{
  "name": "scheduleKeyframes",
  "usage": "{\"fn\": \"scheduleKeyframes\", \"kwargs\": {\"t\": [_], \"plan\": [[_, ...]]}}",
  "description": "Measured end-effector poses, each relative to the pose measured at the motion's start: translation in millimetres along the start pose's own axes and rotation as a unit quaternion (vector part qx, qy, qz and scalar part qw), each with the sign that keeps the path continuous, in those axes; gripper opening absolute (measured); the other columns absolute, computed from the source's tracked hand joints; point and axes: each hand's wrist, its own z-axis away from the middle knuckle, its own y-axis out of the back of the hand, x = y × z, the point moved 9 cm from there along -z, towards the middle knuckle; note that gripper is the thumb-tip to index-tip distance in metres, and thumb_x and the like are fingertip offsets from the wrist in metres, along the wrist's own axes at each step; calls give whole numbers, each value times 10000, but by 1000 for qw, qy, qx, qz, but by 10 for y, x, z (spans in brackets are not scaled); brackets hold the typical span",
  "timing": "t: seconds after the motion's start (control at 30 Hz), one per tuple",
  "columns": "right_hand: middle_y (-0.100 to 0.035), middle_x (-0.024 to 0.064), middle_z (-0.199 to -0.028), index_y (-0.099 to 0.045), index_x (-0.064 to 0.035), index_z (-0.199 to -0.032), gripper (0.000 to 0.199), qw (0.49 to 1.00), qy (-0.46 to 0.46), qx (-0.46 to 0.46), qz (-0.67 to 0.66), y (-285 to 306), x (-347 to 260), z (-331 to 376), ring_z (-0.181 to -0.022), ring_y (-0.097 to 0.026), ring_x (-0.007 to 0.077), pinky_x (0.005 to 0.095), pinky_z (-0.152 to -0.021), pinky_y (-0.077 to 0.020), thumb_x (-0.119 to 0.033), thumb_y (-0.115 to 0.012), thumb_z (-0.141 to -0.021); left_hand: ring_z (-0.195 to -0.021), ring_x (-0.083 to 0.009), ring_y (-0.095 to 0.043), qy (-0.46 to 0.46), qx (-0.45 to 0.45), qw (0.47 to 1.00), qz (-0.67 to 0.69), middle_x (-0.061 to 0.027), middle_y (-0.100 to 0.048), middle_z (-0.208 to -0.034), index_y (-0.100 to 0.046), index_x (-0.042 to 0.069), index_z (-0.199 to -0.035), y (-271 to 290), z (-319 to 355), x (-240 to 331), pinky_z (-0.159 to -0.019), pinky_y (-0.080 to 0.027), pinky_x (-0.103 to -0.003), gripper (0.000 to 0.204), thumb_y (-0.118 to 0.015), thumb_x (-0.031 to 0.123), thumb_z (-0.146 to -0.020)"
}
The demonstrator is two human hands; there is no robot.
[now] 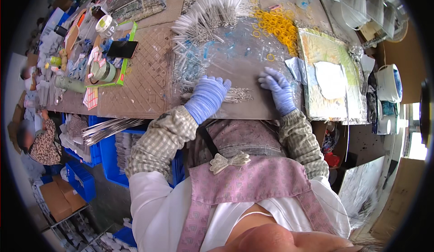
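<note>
My left hand (209, 97), in a blue-violet glove, is closed over a bundle of thin metal rods (238, 95) lying near the table's front edge. The rods' looped-looking ends stick out to the right of the fingers. To the right of the bundle, my right hand (277, 90), gloved the same way, hovers with loosely bent fingers and nothing visible in them. Beyond both hands stands a dense pile of clear, thin plastic-looking sleeves or tubes (210, 17). A heap of yellow rubber rings (280, 28) lies at the far right, with one loose yellow ring (271, 57) nearer to me.
A paint-stained board (312, 48) bearing a white sheet (330, 79) lies on the right. A green-edged tray (118, 79) on the left holds a dark phone (122, 49) and a cup (105, 71). Blue crates (108, 157) stand below the table; another person (44, 139) is far left.
</note>
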Motion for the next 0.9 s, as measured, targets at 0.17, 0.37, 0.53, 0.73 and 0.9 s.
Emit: {"fn": "scheduleKeyframes", "kwargs": {"t": [0.17,0.37,0.53,0.73,0.9], "plan": [[-628,104,-1245,-464,-44,-1423,466,993,33,106,-38,228,-82,160,-1072,-608,144,283,-936,-511,-137,-627,-996,-1016,-313,-679,32,-36,997,57,-133,-693,-1084,-524,68,-1293,215,-244,-156,-835,-536,-454,640,-782,212,-725],[-451,132,-1455,-178,-15,-1553,940,995,91,-32,25,-464,-330,90,-1325,-423,210,349,-1097,-387,-337,-769,-896,-1064,-326,-666,87,112,911,388,-183,-664,-1155,-450,73,-1429,518,-419,81,-946,-528,-410,781,-781,163,-727],[-546,71,-1320,-345,-22,-1495,867,992,78,-95,-14,-617,-632,131,-1244,-485,181,338,-1099,-363,-247,-846,-823,-1351,-338,-421,-122,315,780,528,-193,-376,-1468,-152,132,-1583,338,-377,348,-1133,-373,-392,1203,-872,197,-621],[-583,113,-1289,-424,7,-1442,800,991,114,-51,57,-597,-352,41,-1214,-545,234,353,-1082,-407,-219,-843,-799,-1406,-359,-352,-155,285,796,511,-202,-335,-1526,-220,111,-1566,415,-335,239,-1165,-320,-438,1214,-938,326,-610],[-576,221,-1269,-379,0,-1453,903,847,196,-26,494,-612,-162,-234,-1197,-568,370,413,-1013,-463,-371,-809,-751,-1174,-234,-596,-85,339,673,652,-109,-636,-1229,-534,52,-1313,504,-463,241,-1025,-472,-383,721,-897,201,-708]]}}
